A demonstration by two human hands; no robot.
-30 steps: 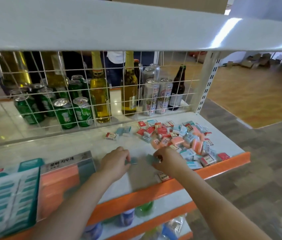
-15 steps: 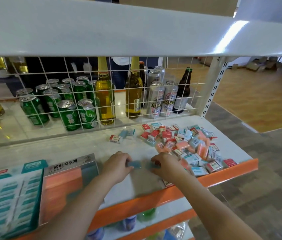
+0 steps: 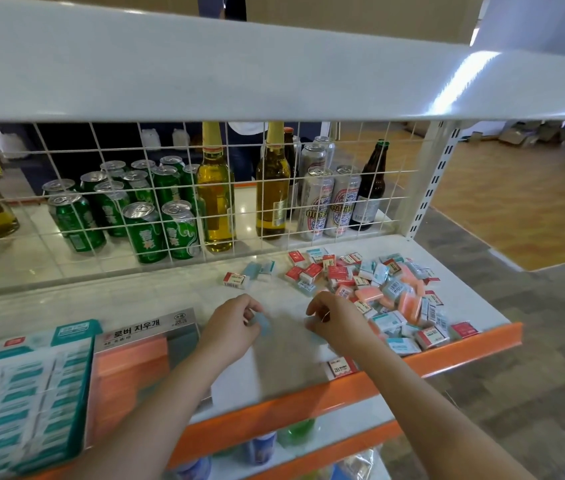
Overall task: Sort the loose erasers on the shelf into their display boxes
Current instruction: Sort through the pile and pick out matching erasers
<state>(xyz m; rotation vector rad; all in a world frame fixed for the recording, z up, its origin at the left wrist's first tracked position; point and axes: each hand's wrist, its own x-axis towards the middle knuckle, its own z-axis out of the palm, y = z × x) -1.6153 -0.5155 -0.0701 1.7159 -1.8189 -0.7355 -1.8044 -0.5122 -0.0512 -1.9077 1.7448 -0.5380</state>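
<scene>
A heap of loose erasers [image 3: 374, 289] in red, teal, pink and pale blue lies on the right half of the white shelf [image 3: 170, 299]. My left hand [image 3: 236, 323] is closed on a pale blue eraser [image 3: 263, 323] just above the shelf. My right hand [image 3: 338, 318] is curled at the heap's left edge with a pale blue eraser [image 3: 312, 331] half hidden under its fingers. At the left stand two display boxes: a teal one [image 3: 28, 393] filled with teal-sleeved erasers, and an orange one [image 3: 128, 368] with a silver label. A red-sleeved eraser [image 3: 341, 367] lies by my right wrist.
A white wire grid [image 3: 204, 202] closes the back of the shelf; behind it stand green cans, silver cans and bottles. Another white shelf [image 3: 239, 64] hangs overhead. An orange lip [image 3: 447, 348] runs along the front edge. Three stray erasers [image 3: 249, 274] lie apart near the grid.
Both hands have lifted slightly and drawn a little apart, each keeping its pale blue eraser. The camera has tilted and moved closer to the shelf.
</scene>
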